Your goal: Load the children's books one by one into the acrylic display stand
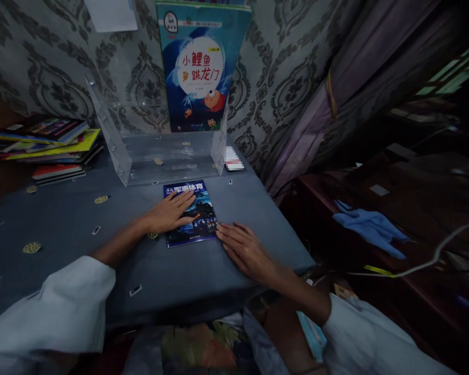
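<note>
A dark blue magazine (191,237) with white Chinese lettering along its top lies on the blue tablecloth in front of me. My left hand (172,212) rests flat across its cover, fingers stretched out and pointing up and right. At the magazine's lower right edge is my right hand (244,247), with its fingers stretched out together and the tips touching the edge. Behind the magazine stands a clear acrylic book rack (168,146). A teal picture book (197,107) with a fish on the cover stands upright in its right part.
Several books (50,138) are piled at the table's left. A small white and red item (233,159), partly pixelated, lies right of the rack. Beyond the right edge of the tablecloth (273,229), a dark red surface (316,198) holds a blue cloth (369,226) and a pale cable (441,252).
</note>
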